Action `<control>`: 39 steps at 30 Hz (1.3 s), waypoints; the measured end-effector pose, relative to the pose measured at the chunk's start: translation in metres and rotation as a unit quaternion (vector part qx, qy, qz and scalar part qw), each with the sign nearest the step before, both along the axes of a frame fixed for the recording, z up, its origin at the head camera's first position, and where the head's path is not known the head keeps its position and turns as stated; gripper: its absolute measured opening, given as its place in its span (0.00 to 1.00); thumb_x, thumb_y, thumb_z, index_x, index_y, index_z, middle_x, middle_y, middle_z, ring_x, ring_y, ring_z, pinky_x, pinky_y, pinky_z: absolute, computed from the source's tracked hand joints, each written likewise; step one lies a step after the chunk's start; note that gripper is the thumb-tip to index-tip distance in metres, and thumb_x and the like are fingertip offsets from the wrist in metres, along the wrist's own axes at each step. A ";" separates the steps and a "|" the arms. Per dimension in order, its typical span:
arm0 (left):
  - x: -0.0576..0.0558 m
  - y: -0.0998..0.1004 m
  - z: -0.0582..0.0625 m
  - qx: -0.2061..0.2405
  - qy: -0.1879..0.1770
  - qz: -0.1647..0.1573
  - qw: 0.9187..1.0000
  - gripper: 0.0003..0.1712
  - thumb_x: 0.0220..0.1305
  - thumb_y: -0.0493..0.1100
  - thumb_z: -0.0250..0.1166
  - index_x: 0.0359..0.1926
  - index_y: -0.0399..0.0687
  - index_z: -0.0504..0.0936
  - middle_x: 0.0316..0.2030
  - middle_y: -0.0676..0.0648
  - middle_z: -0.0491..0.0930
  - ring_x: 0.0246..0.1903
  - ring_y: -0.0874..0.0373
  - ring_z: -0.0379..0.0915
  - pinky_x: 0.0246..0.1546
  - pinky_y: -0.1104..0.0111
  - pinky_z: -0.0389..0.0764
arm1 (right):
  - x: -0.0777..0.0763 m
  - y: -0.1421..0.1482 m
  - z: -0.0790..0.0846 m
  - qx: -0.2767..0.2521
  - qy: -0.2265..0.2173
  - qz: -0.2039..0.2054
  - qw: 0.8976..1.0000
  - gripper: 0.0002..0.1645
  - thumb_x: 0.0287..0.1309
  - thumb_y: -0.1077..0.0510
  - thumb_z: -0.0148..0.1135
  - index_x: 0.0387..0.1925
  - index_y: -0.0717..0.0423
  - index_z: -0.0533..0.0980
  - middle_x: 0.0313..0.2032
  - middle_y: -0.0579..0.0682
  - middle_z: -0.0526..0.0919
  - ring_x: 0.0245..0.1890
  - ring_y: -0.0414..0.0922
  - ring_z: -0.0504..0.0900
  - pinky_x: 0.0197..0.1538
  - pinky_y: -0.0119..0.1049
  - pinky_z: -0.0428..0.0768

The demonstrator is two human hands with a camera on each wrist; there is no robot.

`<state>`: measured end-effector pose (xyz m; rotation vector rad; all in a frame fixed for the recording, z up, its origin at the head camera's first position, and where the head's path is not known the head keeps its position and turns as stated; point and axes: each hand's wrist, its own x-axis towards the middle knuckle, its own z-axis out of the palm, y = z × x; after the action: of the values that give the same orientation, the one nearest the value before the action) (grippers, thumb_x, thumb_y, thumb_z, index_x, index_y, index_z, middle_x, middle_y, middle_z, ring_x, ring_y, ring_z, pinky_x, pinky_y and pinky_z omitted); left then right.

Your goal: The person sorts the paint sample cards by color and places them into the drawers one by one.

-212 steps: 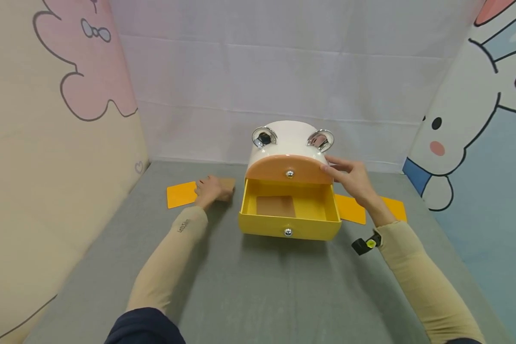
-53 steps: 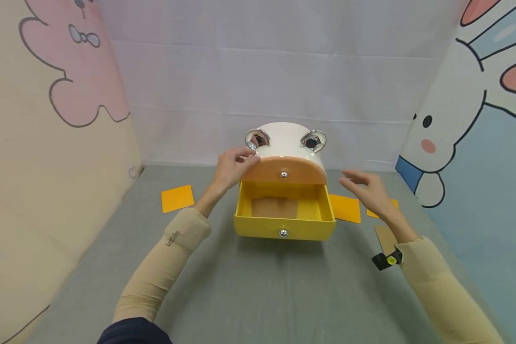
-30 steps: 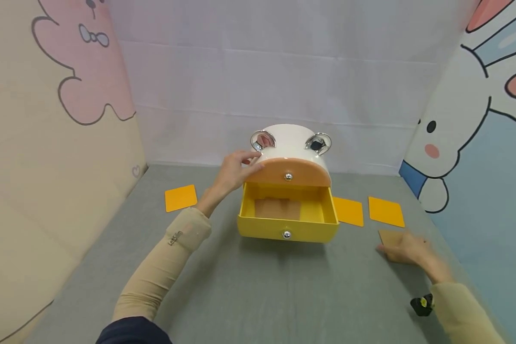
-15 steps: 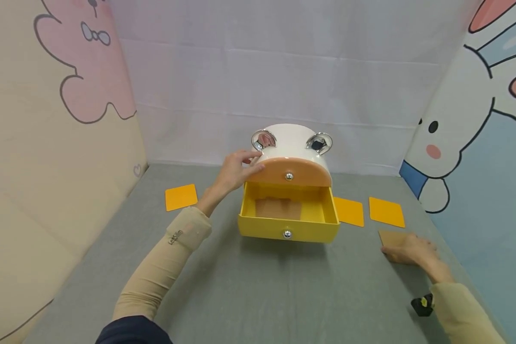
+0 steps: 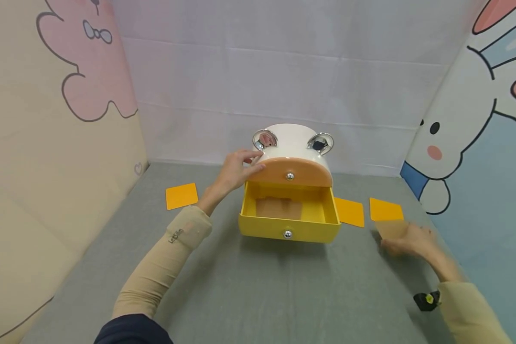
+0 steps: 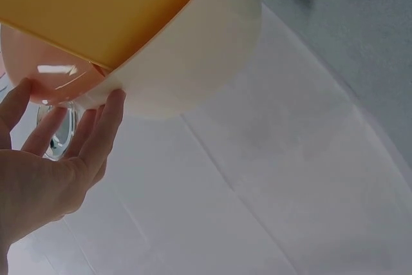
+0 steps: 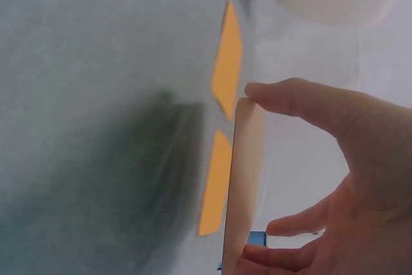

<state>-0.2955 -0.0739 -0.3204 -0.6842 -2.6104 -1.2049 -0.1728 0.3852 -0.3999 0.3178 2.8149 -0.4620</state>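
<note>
A white two-drawer box (image 5: 290,138) with shiny ring-shaped ears stands at the back. Its orange upper drawer (image 5: 275,171) is closed; the yellow lower drawer (image 5: 258,227) is pulled out, with brown cards (image 5: 278,209) lying flat inside. My left hand (image 5: 231,172) touches the box's left side with its fingertips, the thumb on the orange front; the left wrist view shows these fingers (image 6: 106,123) nearly straight. At the right, my right hand (image 5: 414,241) pinches a brown square card (image 7: 246,165) by its edges, tilted and raised off the table.
Two orange cards (image 5: 349,211) (image 5: 386,209) lie right of the box, and another orange card (image 5: 181,196) lies to its left. Grey cloth (image 5: 223,286) covers the table. A white curtain (image 5: 223,86) hangs behind, with printed walls on both sides.
Earlier my left hand was at a brown card left of the box; now it touches the box. My right hand left the box, reached the brown card at the right and has lifted it.
</note>
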 end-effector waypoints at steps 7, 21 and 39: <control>0.001 0.000 0.000 -0.005 0.000 0.001 1.000 0.24 0.62 0.48 0.66 0.58 0.46 0.79 0.55 0.41 0.79 0.51 0.44 0.78 0.51 0.55 0.80 | -0.003 -0.013 0.020 0.009 0.089 0.055 0.995 0.61 0.46 0.34 0.68 0.60 0.82 0.57 0.44 0.76 0.71 0.39 0.63 0.71 0.35 0.45 0.73; 0.001 0.000 0.001 -0.009 0.001 0.000 1.000 0.25 0.62 0.49 0.67 0.58 0.46 0.80 0.54 0.41 0.80 0.51 0.44 0.78 0.51 0.55 0.80 | -0.009 -0.054 0.063 -0.031 0.188 0.136 0.972 0.64 0.43 0.40 0.74 0.67 0.76 0.54 0.59 0.78 0.67 0.53 0.70 0.71 0.50 0.65 0.75; 0.002 -0.001 0.001 -0.008 0.005 0.001 1.000 0.25 0.61 0.48 0.67 0.58 0.45 0.80 0.55 0.40 0.79 0.51 0.44 0.78 0.52 0.53 0.80 | -0.015 -0.105 0.102 -0.112 0.180 0.266 0.940 0.58 0.44 0.47 0.76 0.70 0.64 0.55 0.63 0.65 0.67 0.58 0.60 0.65 0.54 0.65 0.72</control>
<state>-0.2938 -0.0745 -0.3196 -0.6895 -2.6145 -1.1770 -0.1879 0.2807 -0.2976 -0.6224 2.9694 -0.7604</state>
